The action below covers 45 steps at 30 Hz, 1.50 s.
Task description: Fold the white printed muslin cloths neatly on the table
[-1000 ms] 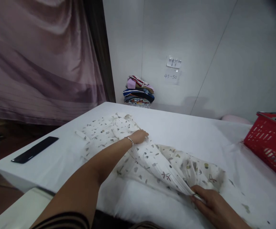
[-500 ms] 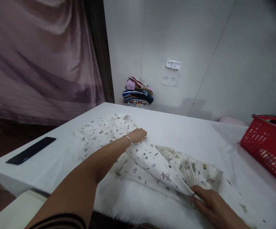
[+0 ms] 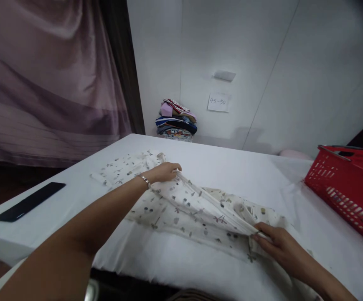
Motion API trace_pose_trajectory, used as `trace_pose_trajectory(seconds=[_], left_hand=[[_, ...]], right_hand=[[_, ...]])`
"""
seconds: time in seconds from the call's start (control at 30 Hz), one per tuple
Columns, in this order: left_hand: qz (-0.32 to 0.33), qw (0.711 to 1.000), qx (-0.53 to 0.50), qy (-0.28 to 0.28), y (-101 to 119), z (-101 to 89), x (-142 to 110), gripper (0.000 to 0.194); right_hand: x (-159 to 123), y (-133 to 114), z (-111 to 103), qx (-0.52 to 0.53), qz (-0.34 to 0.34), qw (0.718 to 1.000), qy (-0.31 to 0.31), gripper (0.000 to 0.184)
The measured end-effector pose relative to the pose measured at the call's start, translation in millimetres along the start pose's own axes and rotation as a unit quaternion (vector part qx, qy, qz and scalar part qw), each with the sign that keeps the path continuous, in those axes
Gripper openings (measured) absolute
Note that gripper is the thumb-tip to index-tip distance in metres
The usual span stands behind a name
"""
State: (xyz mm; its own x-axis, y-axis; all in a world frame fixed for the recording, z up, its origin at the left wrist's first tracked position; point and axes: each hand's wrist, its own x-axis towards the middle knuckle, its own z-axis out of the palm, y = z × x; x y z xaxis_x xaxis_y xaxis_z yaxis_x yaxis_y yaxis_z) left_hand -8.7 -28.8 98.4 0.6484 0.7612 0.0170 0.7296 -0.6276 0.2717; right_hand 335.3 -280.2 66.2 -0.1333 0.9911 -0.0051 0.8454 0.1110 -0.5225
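A thin white garment (image 3: 194, 205) with small grey, olive and brown prints lies loosely across the table (image 3: 156, 251). My left hand (image 3: 166, 172), with a bracelet at the wrist, is closed on the upper edge of the cloth near its middle. Farther right, my right hand (image 3: 275, 242) pinches the same edge between thumb and fingers. The edge is drawn taut between both hands and lifted a little. To the left of my left hand, part of the garment lies flat. Its right end is bunched and partly hidden behind my right hand and forearm.
A black flat slab (image 3: 31, 201) lies at the table's left. On the right stands a red plastic basket (image 3: 341, 188). Folded clothes (image 3: 176, 121) are stacked beyond the far edge by the wall. A paper sign (image 3: 219, 102) is on the wall; a pinkish curtain (image 3: 49, 83) hangs at left.
My left hand has moved left and slightly up with the cloth edge. My right hand has risen a little. The edge between them looks straighter, and the view has shifted slightly.
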Motion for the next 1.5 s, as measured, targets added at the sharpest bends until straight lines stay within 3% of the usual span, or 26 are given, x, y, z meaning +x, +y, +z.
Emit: trace_pose_trajectory(seconds=[0.1, 0.2, 0.33, 0.47, 0.6, 0.77, 1.03, 1.3, 1.5], left_hand=[[-0.013, 1.0, 0.006, 0.005, 1.3, -14.7, -24.0, 0.024], [-0.039, 0.999, 0.003, -0.004, 0.1, -12.0, -52.3, 0.017], [-0.07, 0.996, -0.018, -0.047, -5.9, 20.0, -82.4, 0.014], [-0.079, 0.995, -0.032, -0.057, -10.8, 49.6, -93.8, 0.013], [-0.038, 0.999, -0.009, -0.032, -7.3, 57.4, -96.5, 0.016], [0.055, 0.998, -0.009, -0.021, 13.5, 60.8, -94.9, 0.037], [0.117, 0.991, -0.067, -0.013, 65.0, 70.9, -71.4, 0.021], [0.069, 0.981, -0.179, -0.038, 75.1, 75.6, -57.6, 0.023], [0.017, 0.957, -0.266, -0.117, 72.2, 73.7, -58.1, 0.028]], right_hand=[[4.9, -1.7, -10.9, 0.027, -0.005, 0.999, -0.046, 0.031], [13.4, -1.6, -15.6, 0.032, -0.002, 0.999, -0.033, 0.031], [29.0, -4.1, -12.4, 0.031, -0.017, 0.999, -0.032, 0.03], [39.4, -7.9, -9.5, 0.028, -0.031, 0.998, -0.039, 0.027], [37.9, -8.7, -10.9, 0.011, -0.03, 0.999, -0.041, 0.024], [30.2, -10.6, -11.8, -0.003, -0.026, 0.999, -0.044, 0.025], [29.2, -13.5, -13.2, -0.004, -0.028, 0.998, -0.047, 0.025], [26.0, -12.0, -12.8, 0.007, -0.03, 0.999, -0.045, 0.023], [25.1, -13.7, -10.9, -0.014, -0.027, 0.999, -0.045, 0.023]])
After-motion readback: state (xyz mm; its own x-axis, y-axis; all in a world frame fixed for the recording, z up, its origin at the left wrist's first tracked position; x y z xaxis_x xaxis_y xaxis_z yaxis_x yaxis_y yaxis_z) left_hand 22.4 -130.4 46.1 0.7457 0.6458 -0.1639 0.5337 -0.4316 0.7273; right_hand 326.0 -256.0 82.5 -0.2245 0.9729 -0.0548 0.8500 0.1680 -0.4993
